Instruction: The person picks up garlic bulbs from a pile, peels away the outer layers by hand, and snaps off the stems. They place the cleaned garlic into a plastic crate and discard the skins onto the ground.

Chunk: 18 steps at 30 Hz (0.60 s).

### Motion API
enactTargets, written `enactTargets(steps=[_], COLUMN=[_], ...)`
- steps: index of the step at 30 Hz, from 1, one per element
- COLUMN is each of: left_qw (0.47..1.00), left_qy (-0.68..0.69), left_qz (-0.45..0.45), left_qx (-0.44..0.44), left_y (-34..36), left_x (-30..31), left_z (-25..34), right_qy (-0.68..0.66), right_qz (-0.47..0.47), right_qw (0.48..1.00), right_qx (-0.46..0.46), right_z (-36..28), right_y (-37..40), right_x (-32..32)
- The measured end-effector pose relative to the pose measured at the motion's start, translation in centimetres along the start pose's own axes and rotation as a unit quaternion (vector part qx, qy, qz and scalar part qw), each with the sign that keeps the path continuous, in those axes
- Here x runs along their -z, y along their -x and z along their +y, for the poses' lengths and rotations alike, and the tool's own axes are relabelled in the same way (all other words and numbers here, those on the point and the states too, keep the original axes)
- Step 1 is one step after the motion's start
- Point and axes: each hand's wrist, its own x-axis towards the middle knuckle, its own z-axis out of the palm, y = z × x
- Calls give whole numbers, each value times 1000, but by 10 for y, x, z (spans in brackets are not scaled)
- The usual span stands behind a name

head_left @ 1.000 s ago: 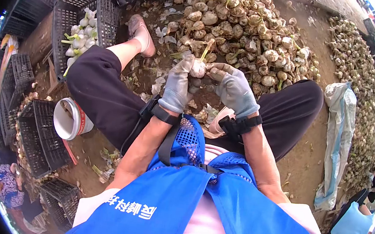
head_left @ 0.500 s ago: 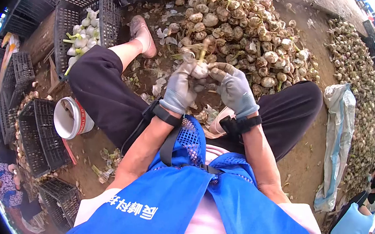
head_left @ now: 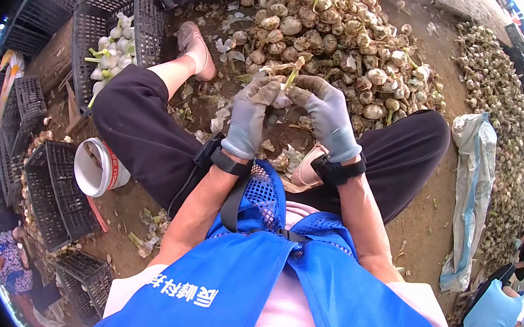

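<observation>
Between my two gloved hands is a garlic bulb [head_left: 281, 100], its green stem pointing up and away from me. My left hand [head_left: 252, 111] has its fingers closed on the bulb's left side. On the other side, my right hand [head_left: 324, 113] pinches at the bulb and the base of its stem, its fingertips partly hidden. Both gloves are grey with dirty fingers. Just beyond the hands lies a large heap of unpeeled garlic [head_left: 343, 36], and loose skins are scattered on the ground below them.
Cleaned white garlic [head_left: 113, 54] lies in a black crate [head_left: 85, 31] at upper left. A white bucket [head_left: 93, 167] and more crates [head_left: 52, 193] stand at left. A plastic sack [head_left: 468, 202] and a long garlic pile [head_left: 516, 175] are at right. Other people sit at both lower edges.
Dry outer leaves now hang out beyond the bulb by the stem. My right hand has closed in over the bulb's top, and my left hand has turned slightly.
</observation>
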Motion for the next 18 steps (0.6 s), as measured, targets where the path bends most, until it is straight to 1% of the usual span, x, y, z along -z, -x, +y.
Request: enactTargets(steps=[1, 3, 4, 5, 6, 7, 8, 9, 10, 11, 13, 14, 15, 16, 17, 18], left_qw=[1000, 1000, 999, 999, 991, 976, 961, 961, 963, 965, 962, 968, 972, 972, 990, 998], left_qy=[-18, 1, 20, 19, 89, 159, 212, 211, 202, 193, 217, 205, 192, 192, 104, 15], left_qz=[2, -8, -17, -19, -30, -40, -12, -12, -30, -49, -55, -27, 2, 2, -8, -19], left_qx=[15, 27, 40, 42, 93, 143, 174, 176, 173, 169, 154, 143, 132, 133, 93, 53], left_y=[0, 2, 4, 4, 2, 0, -7, -7, -5, -6, -7, -5, -3, -3, -3, -4], left_x=[1, 3, 4, 4, 4, 6, 11, 16, 16, 15, 11, 5, 2, 3, 5, 6], left_z=[1, 0, -1, -1, -1, -2, -7, -10, -7, -5, -8, -4, -1, -1, -1, -1], right_qy=[0, -129, -130, -190, -248, -248, -267, -286, -303, -303, -307, -308, -252, -195, -196, -31], right_qz=[0, -48, -46, -64, -84, -83, -110, -135, -143, -143, -131, -131, -93, -54, -53, -61], right_qw=[1000, 989, 989, 977, 962, 962, 954, 946, 939, 939, 940, 940, 960, 976, 976, 997], right_qx=[0, -51, -53, -68, -82, -81, -77, -74, -74, -73, -74, -74, -75, -76, -76, 27], right_z=[0, 4, 10, 17, 21, 20, 20, 20, 19, 18, 15, 13, 10, 8, 7, 6], right_y=[0, 2, 2, -1, -4, -5, -4, -2, -2, -2, 0, 1, 2, 3, 2, 1], right_x=[0, 2, 4, 8, 11, 14, 17, 20, 21, 21, 20, 20, 18, 17, 16, 15])
